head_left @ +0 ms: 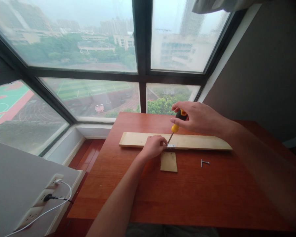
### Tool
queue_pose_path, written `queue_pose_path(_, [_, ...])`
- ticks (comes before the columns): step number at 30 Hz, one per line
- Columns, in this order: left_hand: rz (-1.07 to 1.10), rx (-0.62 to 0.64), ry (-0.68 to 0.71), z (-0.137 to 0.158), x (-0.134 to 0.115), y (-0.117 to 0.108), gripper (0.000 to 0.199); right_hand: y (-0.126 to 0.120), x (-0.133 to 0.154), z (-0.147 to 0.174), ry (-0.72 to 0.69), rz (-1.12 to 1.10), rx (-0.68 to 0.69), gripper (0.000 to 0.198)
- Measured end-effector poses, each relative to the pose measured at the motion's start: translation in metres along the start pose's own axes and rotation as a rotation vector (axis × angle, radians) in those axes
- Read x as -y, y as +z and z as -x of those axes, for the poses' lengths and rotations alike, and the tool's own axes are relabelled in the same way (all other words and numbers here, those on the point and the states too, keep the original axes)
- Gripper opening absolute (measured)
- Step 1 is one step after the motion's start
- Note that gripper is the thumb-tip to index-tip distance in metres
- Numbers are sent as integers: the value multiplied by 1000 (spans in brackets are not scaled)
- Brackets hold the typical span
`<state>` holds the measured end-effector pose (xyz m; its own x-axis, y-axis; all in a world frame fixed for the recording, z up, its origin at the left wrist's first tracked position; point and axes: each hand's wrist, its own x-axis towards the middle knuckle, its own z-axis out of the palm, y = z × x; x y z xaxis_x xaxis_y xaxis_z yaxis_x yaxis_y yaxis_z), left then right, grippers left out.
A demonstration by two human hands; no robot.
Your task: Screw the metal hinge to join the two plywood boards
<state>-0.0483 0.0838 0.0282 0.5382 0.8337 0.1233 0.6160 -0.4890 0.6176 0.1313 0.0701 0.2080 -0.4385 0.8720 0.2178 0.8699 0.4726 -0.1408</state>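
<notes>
My right hand (pixel 196 117) is closed around the yellow-and-black handle of a screwdriver (pixel 175 127), which tilts with its shaft running down and left. Its tip meets a small metal hinge or bracket (pixel 171 146) at the front edge of a long pale wooden board (pixel 199 142). Beside that tip, my left hand (pixel 156 144) rests on the board with its fingers pinched together; whatever is between them is hidden. A small square wooden piece (pixel 169 162) lies just in front of the metal part.
Two loose screws (pixel 204 162) lie on the reddish-brown table (pixel 187 197), right of the small wooden piece. Windows (pixel 88 95) rise behind the table. Wall sockets (pixel 43 199) with plugged-in cables are at the lower left, and a dark wall (pixel 261 72) stands on the right.
</notes>
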Motion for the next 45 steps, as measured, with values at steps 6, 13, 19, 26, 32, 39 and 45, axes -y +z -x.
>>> queue_pose_path(6, [-1,4,-11,0,-1,-1,15,2,-5,-5,23,-68,6,27])
queue_pose_path(13, [-4,-12,8,-1,2,1,14,0,-11,-6,-6,-72,57,33])
queue_pose_path(19, [-5,-14,14,-1,3,2,13,5,-11,-10,22,-110,13,28])
queue_pose_path(26, [4,-5,2,-1,1,1,14,1,-12,-12,-21,-135,58,25])
queue_pose_path(32, [5,1,1,-1,1,0,14,7,-10,-12,23,-56,-42,25])
queue_pose_path(39, [-3,-4,26,1,1,-2,17,4,-17,-8,-64,-225,-38,21])
queue_pose_path(45, [-8,0,15,0,-4,-5,17,1,-22,-3,-59,-279,-62,23])
